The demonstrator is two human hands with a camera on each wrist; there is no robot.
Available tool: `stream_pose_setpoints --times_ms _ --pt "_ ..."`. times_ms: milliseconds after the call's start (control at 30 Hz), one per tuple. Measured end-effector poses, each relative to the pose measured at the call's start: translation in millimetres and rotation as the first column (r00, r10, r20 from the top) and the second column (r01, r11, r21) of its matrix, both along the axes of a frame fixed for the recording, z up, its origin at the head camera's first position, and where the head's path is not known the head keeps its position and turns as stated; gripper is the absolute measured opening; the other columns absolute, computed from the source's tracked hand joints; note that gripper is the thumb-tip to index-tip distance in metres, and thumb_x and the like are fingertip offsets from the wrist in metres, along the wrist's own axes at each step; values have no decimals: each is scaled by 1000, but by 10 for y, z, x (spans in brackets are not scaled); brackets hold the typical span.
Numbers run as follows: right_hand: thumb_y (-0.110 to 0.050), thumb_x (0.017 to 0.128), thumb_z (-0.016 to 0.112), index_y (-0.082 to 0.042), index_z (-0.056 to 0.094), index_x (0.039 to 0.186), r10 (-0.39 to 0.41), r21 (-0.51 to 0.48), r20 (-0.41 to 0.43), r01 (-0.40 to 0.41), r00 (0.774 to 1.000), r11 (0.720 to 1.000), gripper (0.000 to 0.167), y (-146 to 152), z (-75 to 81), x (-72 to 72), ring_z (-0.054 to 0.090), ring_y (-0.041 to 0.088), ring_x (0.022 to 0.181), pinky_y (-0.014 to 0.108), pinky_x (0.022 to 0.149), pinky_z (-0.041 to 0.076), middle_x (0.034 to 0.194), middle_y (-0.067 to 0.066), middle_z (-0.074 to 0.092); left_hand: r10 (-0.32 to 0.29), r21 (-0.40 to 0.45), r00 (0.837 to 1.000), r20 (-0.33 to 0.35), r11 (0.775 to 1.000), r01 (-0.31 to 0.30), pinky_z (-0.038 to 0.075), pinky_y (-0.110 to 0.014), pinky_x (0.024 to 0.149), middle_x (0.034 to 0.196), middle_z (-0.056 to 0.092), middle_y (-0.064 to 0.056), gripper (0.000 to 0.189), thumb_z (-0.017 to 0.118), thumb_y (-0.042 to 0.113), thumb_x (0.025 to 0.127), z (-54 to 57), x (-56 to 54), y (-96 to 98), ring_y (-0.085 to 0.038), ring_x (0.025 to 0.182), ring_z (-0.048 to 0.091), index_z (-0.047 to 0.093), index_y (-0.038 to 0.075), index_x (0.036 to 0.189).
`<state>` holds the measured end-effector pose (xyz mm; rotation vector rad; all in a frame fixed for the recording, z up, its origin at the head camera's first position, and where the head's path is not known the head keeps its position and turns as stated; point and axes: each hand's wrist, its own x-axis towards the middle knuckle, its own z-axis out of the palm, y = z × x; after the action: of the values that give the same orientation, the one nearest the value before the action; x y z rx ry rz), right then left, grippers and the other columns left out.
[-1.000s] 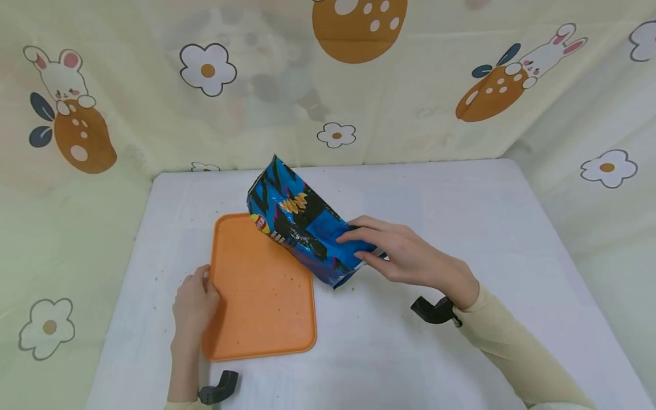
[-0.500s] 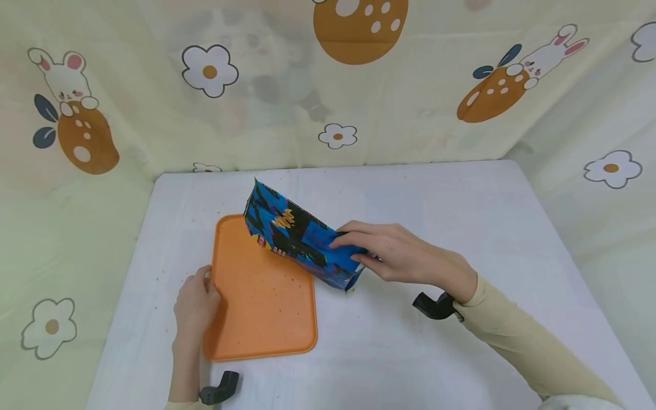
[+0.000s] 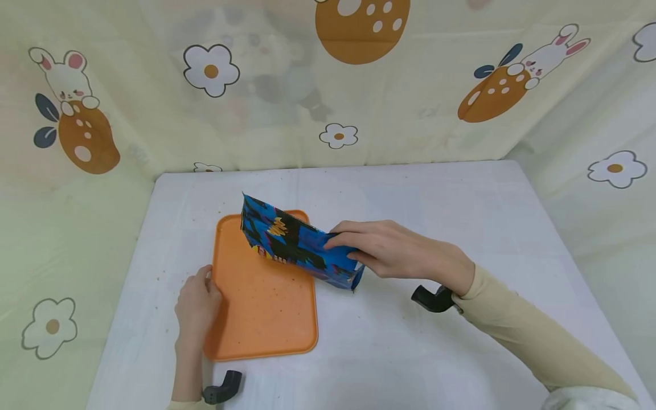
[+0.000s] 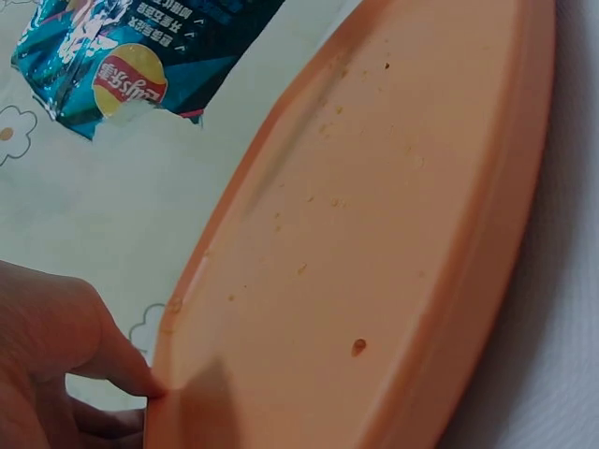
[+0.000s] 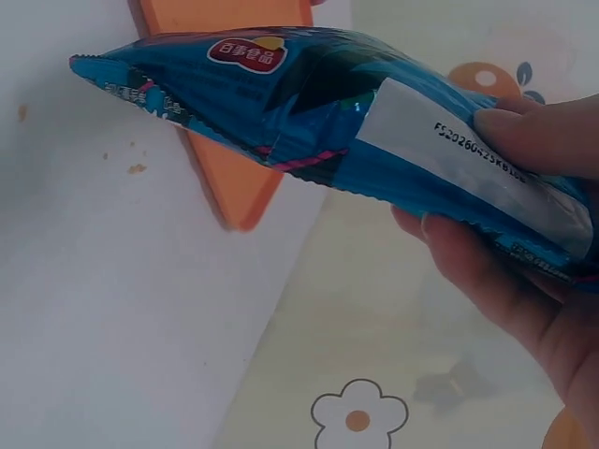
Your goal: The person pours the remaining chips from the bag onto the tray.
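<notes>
In the head view my right hand (image 3: 394,250) holds a blue and black Lay's chip bag (image 3: 294,245) by its right end. The bag lies slantwise over the upper part of an orange tray (image 3: 261,319). Thumb and fingers pinch it around a white printed strip (image 5: 402,131) in the right wrist view. A torn edge shows by the yellow and red logo (image 4: 129,79) in the left wrist view. My left hand (image 3: 196,307) grips the tray's left rim, its fingertip (image 4: 140,374) at the edge. Small crumbs (image 4: 359,347) are scattered on the tray.
The tray rests on a white table (image 3: 410,341), with more crumbs (image 5: 138,169) on its surface. A pale curtain (image 3: 277,114) with rabbits and flowers stands behind and at both sides. A black wrist mount (image 3: 433,299) sits under the right wrist, another (image 3: 224,387) by the left.
The bag's far end has swung down and to the left, bringing it lower over the tray. My right hand has shifted slightly left; the left hand keeps its place on the rim.
</notes>
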<state>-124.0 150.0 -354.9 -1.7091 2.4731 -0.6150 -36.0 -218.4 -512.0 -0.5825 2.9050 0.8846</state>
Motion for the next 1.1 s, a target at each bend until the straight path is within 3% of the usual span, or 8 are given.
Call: stream_pose_setpoints --times_ms 333,1100 --pt "4 95 67 -7 67 128 -10 98 25 8 1000 995 36 -93 -4 7 66 16 101 29 81 58 129 6 65 14 -5 1000 -24 1000 -14 47 -46 61 106 64 -31 43 43 7 101 -3 6 25 -34 76 56 54 -5 141" --pt "4 95 66 -7 66 129 2 120 25 -5 1000 993 36 -98 -3 19 67 17 102 30 80 57 128 6 64 22 -5 1000 6 1000 -22 48 -47 66 111 63 -31 44 43 5 101 8 -29 29 -35 79 56 52 -4 144"
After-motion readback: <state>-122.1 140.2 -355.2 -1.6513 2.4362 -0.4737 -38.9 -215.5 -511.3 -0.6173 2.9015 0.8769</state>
